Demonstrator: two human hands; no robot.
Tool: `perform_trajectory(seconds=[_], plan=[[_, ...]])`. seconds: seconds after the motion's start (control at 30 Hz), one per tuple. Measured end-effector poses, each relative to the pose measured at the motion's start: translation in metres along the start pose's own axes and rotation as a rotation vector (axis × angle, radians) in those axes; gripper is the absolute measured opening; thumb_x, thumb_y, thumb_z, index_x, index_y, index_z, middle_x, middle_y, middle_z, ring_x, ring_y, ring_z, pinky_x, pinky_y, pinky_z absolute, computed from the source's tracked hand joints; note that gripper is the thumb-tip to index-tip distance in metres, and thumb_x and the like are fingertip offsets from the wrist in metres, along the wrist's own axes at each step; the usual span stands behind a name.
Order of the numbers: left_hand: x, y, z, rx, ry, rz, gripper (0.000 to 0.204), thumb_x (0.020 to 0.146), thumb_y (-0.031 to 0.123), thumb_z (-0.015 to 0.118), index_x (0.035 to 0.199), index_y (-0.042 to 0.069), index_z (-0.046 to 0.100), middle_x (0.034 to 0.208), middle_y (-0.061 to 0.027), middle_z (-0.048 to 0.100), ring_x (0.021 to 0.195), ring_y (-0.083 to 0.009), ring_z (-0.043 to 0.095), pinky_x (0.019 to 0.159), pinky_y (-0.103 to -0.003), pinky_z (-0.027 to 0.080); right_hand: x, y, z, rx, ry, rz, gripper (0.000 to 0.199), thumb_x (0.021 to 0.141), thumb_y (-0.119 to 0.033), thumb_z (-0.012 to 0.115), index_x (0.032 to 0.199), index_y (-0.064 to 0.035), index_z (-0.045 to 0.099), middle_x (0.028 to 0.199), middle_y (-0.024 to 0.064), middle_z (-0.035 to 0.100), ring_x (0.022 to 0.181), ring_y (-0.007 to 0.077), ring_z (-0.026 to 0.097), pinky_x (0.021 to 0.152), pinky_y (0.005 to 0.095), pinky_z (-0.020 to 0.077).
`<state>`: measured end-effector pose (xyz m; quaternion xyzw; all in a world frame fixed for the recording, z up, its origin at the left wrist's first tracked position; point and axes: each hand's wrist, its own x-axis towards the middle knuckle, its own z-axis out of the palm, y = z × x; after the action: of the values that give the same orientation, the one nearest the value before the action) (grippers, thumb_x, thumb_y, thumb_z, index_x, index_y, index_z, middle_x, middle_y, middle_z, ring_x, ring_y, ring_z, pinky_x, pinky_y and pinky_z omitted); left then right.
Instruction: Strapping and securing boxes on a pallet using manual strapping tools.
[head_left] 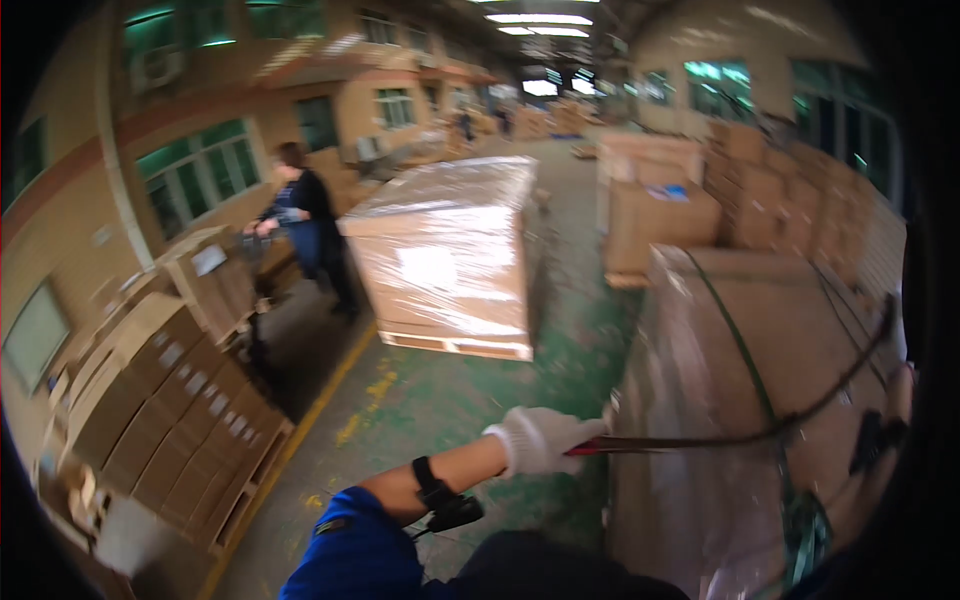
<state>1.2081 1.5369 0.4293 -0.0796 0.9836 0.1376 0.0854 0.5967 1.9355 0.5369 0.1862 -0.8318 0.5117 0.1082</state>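
Note:
My left hand (545, 440), in a white knitted glove, is closed on the red end of a long dark strap (690, 443). The strap curves over a large wrapped carton load (720, 350) and rises toward the right rim. Green strapping (735, 335) crosses the top of this load, and clear film covers its side. A black band with a small device (450, 507) sits on my left wrist. At the right rim, a blurred dark object (878, 440) lies by what looks like my right forearm; the fingers of my right hand cannot be made out.
A film-wrapped carton on a pallet (440, 270) stands ahead on the green floor (560, 390). A person (305, 225) holds a handle beside it. Stacked cartons on a pallet (180, 420) line the left, behind a yellow floor line (330, 385). More cartons (665, 220) stand at right.

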Motion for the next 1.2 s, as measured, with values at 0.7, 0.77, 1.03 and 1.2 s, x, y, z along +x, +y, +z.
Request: perform_trajectory(seconds=[0.7,0.77,1.03,1.2], plan=[[-0.014,0.032,-0.033,0.039,0.152,-0.103,0.049,0.074,0.014,0.081,0.12,0.004,0.067,0.087,-0.0161,0.071,0.08,-0.0371,0.07,0.075,-0.043,0.056,-0.103,-0.023,0.018,0.928,0.405,0.14,0.028,0.11,-0.032,0.047,0.089,-0.0133,0.045,0.067,0.0016,0.045,0.053,0.0197,0.047,0.046,0.0392,0.0485],[-0.014,0.035,-0.032,0.045,0.165,-0.094,0.05,0.074,0.013,0.08,0.122,0.005,0.068,0.083,-0.0131,0.067,0.076,-0.0321,0.067,0.072,-0.04,0.054,-0.095,-0.009,0.019,1.022,0.306,0.041,0.026,0.109,-0.032,0.049,0.09,-0.0137,0.046,0.066,0.0017,0.046,0.052,0.0199,0.048,0.047,0.0393,0.0505],[-0.003,0.061,-0.044,0.093,0.159,-0.092,0.054,0.073,0.012,0.082,0.126,0.008,0.068,0.09,-0.0112,0.066,0.082,-0.029,0.065,0.076,-0.038,0.053,-0.08,0.031,0.035,0.876,0.307,0.271,0.02,0.107,-0.031,0.055,0.097,-0.0141,0.052,0.071,0.0045,0.056,0.059,0.0228,0.061,0.051,0.0415,0.0566],[-0.016,0.046,-0.088,-0.143,0.278,0.011,0.065,0.071,0.014,0.087,0.13,0.001,0.063,0.095,-0.013,0.067,0.081,-0.0223,0.066,0.075,-0.037,0.056,-0.056,0.076,0.002,0.975,0.4,0.365,0.018,0.104,-0.029,0.062,0.109,-0.0128,0.055,0.08,0.0091,0.066,0.07,0.0283,0.069,0.057,0.0433,0.062]])
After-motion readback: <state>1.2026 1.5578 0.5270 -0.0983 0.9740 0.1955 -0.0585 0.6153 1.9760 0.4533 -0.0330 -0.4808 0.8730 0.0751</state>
